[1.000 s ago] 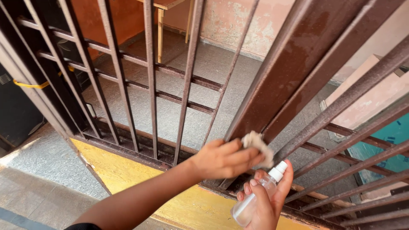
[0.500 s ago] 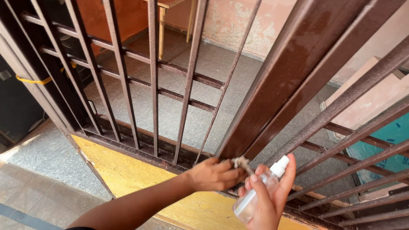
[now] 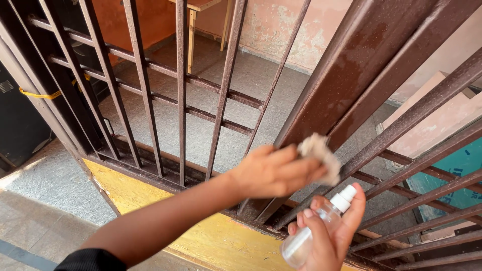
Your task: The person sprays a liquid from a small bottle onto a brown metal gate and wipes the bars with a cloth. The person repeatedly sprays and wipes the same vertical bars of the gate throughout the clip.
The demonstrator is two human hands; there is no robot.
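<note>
Left hand (image 3: pixel 273 170) clamps beige cloth wad (image 3: pixel 320 154) against wide brown metal gate bar (image 3: pixel 346 75); right hand (image 3: pixel 326 236) fully gripping clear plastic spray bottle (image 3: pixel 314 231).

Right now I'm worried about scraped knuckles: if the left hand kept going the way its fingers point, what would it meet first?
The left hand, pressing a cloth, points right along the wide brown gate post. Likely first: the slanted bar beside it, though depth is unclear.
</note>
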